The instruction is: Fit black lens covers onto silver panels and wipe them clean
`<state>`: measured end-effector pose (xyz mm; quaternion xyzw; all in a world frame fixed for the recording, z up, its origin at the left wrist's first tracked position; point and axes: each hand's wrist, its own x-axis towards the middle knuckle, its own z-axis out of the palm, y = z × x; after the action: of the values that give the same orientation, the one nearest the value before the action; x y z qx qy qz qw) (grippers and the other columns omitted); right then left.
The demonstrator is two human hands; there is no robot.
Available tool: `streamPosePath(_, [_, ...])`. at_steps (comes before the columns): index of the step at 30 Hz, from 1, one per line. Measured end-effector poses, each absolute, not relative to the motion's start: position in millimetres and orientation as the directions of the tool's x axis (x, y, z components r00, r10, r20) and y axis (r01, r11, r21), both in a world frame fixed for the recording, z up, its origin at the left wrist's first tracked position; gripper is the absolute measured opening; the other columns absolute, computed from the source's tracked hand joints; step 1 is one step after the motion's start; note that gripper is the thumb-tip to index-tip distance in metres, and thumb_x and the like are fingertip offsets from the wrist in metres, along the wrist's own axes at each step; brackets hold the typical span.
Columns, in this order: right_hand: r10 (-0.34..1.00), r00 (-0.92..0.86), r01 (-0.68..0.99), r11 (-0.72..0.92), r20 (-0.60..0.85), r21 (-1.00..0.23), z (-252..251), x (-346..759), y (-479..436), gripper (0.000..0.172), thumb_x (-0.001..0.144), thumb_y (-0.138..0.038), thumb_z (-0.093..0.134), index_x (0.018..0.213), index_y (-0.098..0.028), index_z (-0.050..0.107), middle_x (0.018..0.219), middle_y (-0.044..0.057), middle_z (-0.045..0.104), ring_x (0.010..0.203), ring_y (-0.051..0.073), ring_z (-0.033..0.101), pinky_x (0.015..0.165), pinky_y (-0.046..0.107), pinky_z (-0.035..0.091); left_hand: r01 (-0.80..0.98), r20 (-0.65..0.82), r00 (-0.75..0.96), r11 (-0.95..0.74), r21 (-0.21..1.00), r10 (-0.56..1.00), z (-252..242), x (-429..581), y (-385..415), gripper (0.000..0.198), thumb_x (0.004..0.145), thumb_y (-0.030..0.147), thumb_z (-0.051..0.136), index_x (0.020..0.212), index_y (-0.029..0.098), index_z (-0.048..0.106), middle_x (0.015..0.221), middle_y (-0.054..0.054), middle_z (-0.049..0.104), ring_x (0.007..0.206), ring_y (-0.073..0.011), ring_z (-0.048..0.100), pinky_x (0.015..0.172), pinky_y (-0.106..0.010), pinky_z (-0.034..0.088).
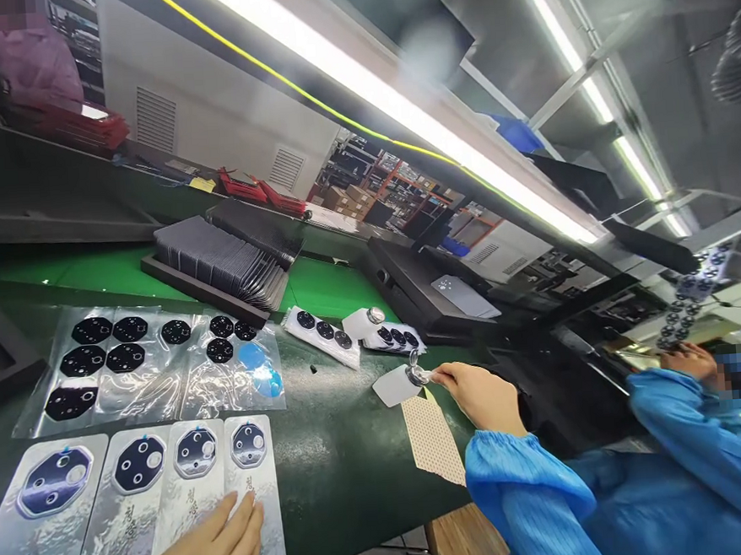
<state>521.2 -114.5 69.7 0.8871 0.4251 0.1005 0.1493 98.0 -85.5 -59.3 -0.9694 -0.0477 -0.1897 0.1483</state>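
A: Left hand (203, 551)?
B: Flat and open at bottom left, fingers together, tips on the lower end of the rightmost of four silver panels (253, 480). It grips nothing.

A: The panels?
B: They lie side by side on the green mat (338, 457), each with a dark camera ring at the top. The rightmost one sits nearest the mat's middle.

A: Right hand (477, 393)?
B: Out over the mat's right edge, fingers pinched shut on a small shiny piece (417, 376). A white tab (392, 387) hangs off that piece to the left. I can't tell whether piece and tab are one part.

A: Under it?
B: A tan dotted strip (433, 440) lies on the mat just below the hand, not touching it.

A: Anything else on the mat?
B: Clear film sheets (154, 369) with black rings lie above the panels, one with a blue disc. Two white strips (324, 336) holding dark rings are farther back, and a tray (217, 267) of stacked dark plates sits behind those.

A: Other people?
B: Another person's hand (690, 361) in a blue sleeve is far right, well apart. Its grip is unclear.
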Motion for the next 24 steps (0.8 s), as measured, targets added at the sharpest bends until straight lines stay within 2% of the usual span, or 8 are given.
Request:
streamPosePath(5, [0.752,0.660,0.700,-0.614,0.001,0.365,71.2,516.7,-111.4,0.026,0.095,-0.032,0.051,0.097,-0.026,0.076,0.098,0.006,0.075,0.092,0.024,0.069,0.059,0.028,0.035,0.109,0.396,0.918,-0.961,-0.253,0.000,-70.2,106.4,-84.6,0.040,0.086,0.049,0.063,0.104,0.015,0.072,0.113,-0.014,0.067,0.109,-0.0297,0.056,0.095,-0.045,0.037])
streamPosePath(11, [0.693,0.720,0.652,-0.657,-0.036,0.379,79.8,515.8,-108.9,0.030,0.097,-0.036,0.049,0.102,-0.024,0.077,0.095,0.012,0.075,0.085,0.030,0.069,0.057,0.032,0.037,0.085,0.426,0.905,-0.979,-0.184,-0.002,-65.5,109.8,-79.8,0.036,0.091,0.049,0.058,0.092,0.015,0.069,0.104,-0.012,0.068,0.108,-0.0297,0.058,0.095,-0.046,0.036])
streamPosePath(14, [0.700,0.714,0.649,-0.673,0.021,0.355,84.7,491.0,-109.8,0.031,0.097,-0.040,0.048,0.101,-0.025,0.075,0.096,0.011,0.075,0.083,0.030,0.069,0.056,0.033,0.039,0.079,0.427,0.904,-0.984,-0.157,0.004,-62.9,111.0,-76.6,0.042,0.092,0.055,0.055,0.091,0.015,0.068,0.102,-0.011,0.069,0.106,-0.0289,0.060,0.093,-0.045,0.038])
streamPosePath(16, [0.769,0.633,0.744,-0.636,0.089,0.204,77.0,454.7,-111.0,0.027,0.094,-0.043,0.054,0.099,-0.025,0.074,0.091,0.008,0.075,0.075,0.027,0.069,0.055,0.031,0.041,0.069,0.418,0.908,-0.988,-0.137,0.005,-61.7,111.6,-74.6,0.044,0.091,0.057,0.056,0.091,0.015,0.068,0.101,-0.010,0.069,0.105,-0.0286,0.061,0.093,-0.045,0.039])
streamPosePath(18, [0.931,0.364,0.924,-0.357,0.036,-0.136,57.3,407.7,-112.4,0.023,0.094,-0.041,0.054,0.093,-0.025,0.071,0.086,0.002,0.074,0.072,0.018,0.068,0.061,0.025,0.047,0.056,0.401,0.916,-0.992,-0.114,0.006,-60.6,112.2,-72.2,0.044,0.089,0.058,0.059,0.093,0.015,0.067,0.102,-0.009,0.069,0.106,-0.0283,0.061,0.095,-0.045,0.039])
streamPosePath(20, [0.994,0.105,0.907,-0.098,-0.005,-0.409,29.7,361.0,-114.3,0.031,0.099,-0.043,0.044,0.097,-0.025,0.069,0.084,0.000,0.072,0.069,0.014,0.067,0.060,0.021,0.048,0.040,0.385,0.923,-0.996,-0.082,0.005,-59.8,112.7,-69.8,0.044,0.088,0.059,0.060,0.094,0.016,0.067,0.102,-0.009,0.068,0.107,-0.0280,0.060,0.097,-0.047,0.039])
streamPosePath(22, [0.998,0.030,0.879,-0.004,0.047,-0.477,2.7,326.0,-117.0,0.035,0.102,-0.041,0.038,0.092,-0.024,0.068,0.082,0.000,0.072,0.071,0.012,0.067,0.062,0.019,0.048,0.028,0.375,0.927,-0.998,-0.051,0.007,-59.6,113.1,-68.2,0.044,0.087,0.060,0.061,0.094,0.017,0.066,0.102,-0.008,0.068,0.108,-0.0276,0.059,0.099,-0.049,0.039])
streamPosePath(24, [0.995,0.029,0.891,0.016,0.093,-0.453,-16.7,307.3,-119.8,0.036,0.104,-0.037,0.036,0.090,-0.023,0.066,0.079,0.000,0.070,0.070,0.012,0.067,0.061,0.019,0.046,0.031,0.371,0.928,-0.999,-0.036,0.016,-59.7,113.4,-67.7,0.043,0.087,0.059,0.062,0.094,0.017,0.067,0.102,-0.008,0.069,0.108,-0.0274,0.059,0.099,-0.049,0.040])
